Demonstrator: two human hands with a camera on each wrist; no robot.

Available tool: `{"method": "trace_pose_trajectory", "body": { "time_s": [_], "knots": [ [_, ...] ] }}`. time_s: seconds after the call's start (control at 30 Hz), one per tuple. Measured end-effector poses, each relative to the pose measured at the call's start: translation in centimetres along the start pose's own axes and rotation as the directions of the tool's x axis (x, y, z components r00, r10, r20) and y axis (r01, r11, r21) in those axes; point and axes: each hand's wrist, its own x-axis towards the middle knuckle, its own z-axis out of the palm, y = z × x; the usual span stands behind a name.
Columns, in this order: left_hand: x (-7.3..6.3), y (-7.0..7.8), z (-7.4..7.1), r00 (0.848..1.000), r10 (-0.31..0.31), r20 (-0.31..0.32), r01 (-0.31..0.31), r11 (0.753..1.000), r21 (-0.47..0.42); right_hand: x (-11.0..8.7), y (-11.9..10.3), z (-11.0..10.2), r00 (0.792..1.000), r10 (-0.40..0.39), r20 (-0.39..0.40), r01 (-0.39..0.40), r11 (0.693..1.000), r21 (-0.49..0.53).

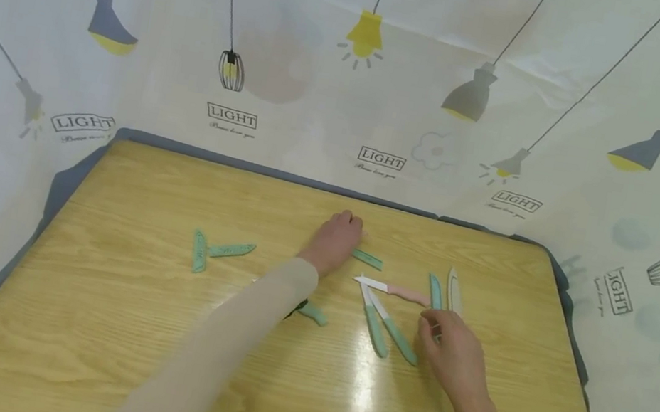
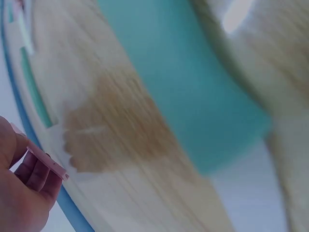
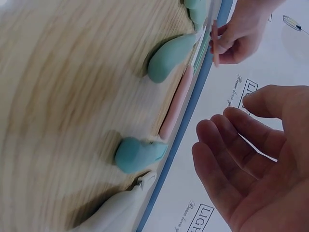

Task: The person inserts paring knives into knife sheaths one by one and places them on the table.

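In the left wrist view my left hand [image 2: 24,179] pinches a flat pink strip, resembling a blade cover [image 2: 48,162]. The head view shows this left hand [image 1: 334,239] at the table's far side, beside a green blade cover [image 1: 368,260]. My right hand [image 1: 455,355] hovers over the right side with loosely bent fingers and holds nothing; the right wrist view [image 3: 256,164] confirms this. Near it lie a pink-handled knife [image 1: 409,295] with a white blade, two green-handled knives [image 1: 375,332], a blue-handled tool [image 1: 435,291] and a whitish tool [image 1: 454,290].
Two green blade covers [image 1: 232,250] lie to the left on the wooden table [image 1: 116,287]. A green handle [image 1: 313,313] shows beside my left forearm, which hides the remainder. Printed white sheeting [image 1: 302,137] stands around the table's back and sides.
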Motion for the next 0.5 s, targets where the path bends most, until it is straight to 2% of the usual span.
{"method": "trace_pose_trajectory", "body": {
  "time_s": [0.1, 0.13, 0.2, 0.3, 0.4, 0.5],
  "knots": [
    [-0.6, -0.8, -0.7, 0.999, -0.041, -0.021, 0.037, 0.986, -0.165, 0.2, -0.3, 0.1, 1.000, -0.010, 0.009, 0.010, 1.000, -0.001],
    [-0.8, -1.1, -0.9, 0.998, -0.059, -0.032, 0.050, 0.971, -0.233, 0.3, -0.4, 0.2, 1.000, -0.007, 0.016, 0.007, 1.000, -0.002],
    [-1.4, -1.7, -1.4, 0.993, -0.109, -0.037, 0.086, 0.917, -0.390, 0.4, -0.5, 0.2, 1.000, 0.003, 0.031, -0.003, 1.000, -0.005],
    [-2.5, -2.6, -2.1, 0.984, -0.178, -0.030, 0.122, 0.777, -0.617, 0.7, -0.8, 0.3, 0.999, 0.017, 0.049, -0.017, 1.000, -0.010],
    [-4.0, -3.3, -2.9, 0.975, -0.220, 0.013, 0.143, 0.589, -0.795, 0.8, -0.9, 0.3, 0.998, 0.019, 0.053, -0.018, 1.000, -0.015],
    [-5.4, -3.7, -3.7, 0.967, -0.249, 0.050, 0.144, 0.376, -0.915, 1.0, -1.0, 0.5, 0.999, 0.011, 0.051, -0.010, 1.000, -0.022]
  ]
}}
